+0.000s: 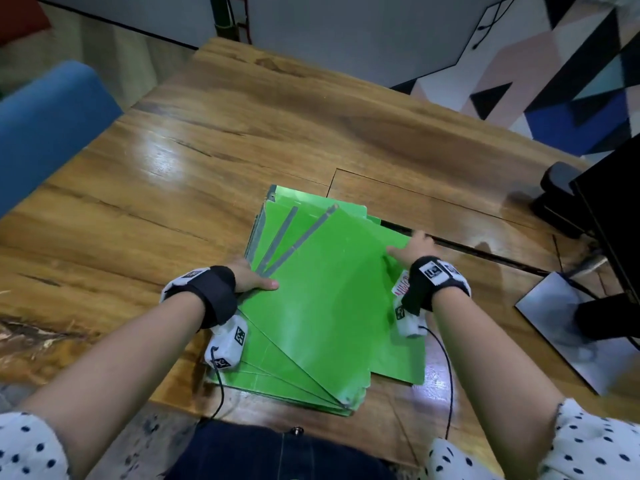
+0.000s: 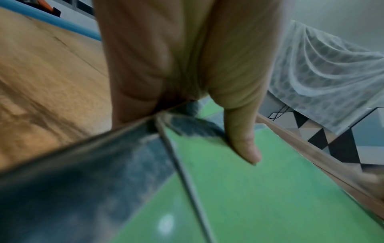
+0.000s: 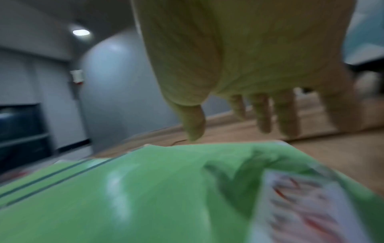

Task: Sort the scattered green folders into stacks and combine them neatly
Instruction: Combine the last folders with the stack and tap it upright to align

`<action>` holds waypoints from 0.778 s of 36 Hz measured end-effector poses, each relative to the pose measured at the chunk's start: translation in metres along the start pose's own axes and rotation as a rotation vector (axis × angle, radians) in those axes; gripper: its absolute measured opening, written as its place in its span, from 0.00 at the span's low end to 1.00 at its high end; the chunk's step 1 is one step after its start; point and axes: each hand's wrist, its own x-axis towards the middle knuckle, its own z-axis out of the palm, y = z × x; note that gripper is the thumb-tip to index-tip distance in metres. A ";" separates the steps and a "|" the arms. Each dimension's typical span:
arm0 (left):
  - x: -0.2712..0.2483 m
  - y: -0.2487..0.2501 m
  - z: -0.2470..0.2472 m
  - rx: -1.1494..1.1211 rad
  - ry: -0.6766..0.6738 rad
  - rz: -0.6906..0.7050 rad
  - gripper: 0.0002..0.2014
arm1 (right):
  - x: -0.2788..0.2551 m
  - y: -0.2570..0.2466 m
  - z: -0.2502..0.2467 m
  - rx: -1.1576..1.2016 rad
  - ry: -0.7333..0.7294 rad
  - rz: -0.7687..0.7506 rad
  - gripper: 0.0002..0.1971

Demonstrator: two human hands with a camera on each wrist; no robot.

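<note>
Here, the green folders lay fanned in one loose pile on the wooden worktop, near its front edge and right before me, their grey spines spread apart at the far left corner. My left hand gripped the left edge of the pile: the thumb lay flat on the top green cover, while the fingers went down out of sight beside the spines, so I could not tell how far they curled under. My right hand rested at the far right corner of the top folder with its fingers straight and spread, pointing down toward the worktop past the folder's edge and closed on nothing. A white label with red print showed on a folder beneath my right wrist. A blue chair stood off the worktop's left side, and a dark monitor stand sat at the right.
</note>
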 end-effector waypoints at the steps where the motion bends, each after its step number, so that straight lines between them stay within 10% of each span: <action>1: 0.000 0.000 0.000 0.005 -0.001 -0.002 0.48 | 0.000 0.015 0.003 0.061 -0.010 0.095 0.34; 7: 0.000 0.001 0.000 0.005 0.007 0.007 0.45 | 0.008 0.081 0.040 0.355 -0.154 0.297 0.42; 13: 0.003 -0.002 -0.001 0.013 -0.013 -0.006 0.52 | -0.016 0.080 0.044 0.348 -0.276 0.178 0.10; 28: 0.008 0.001 -0.001 -0.138 -0.051 -0.067 0.47 | -0.053 0.017 0.066 0.598 -0.377 0.052 0.23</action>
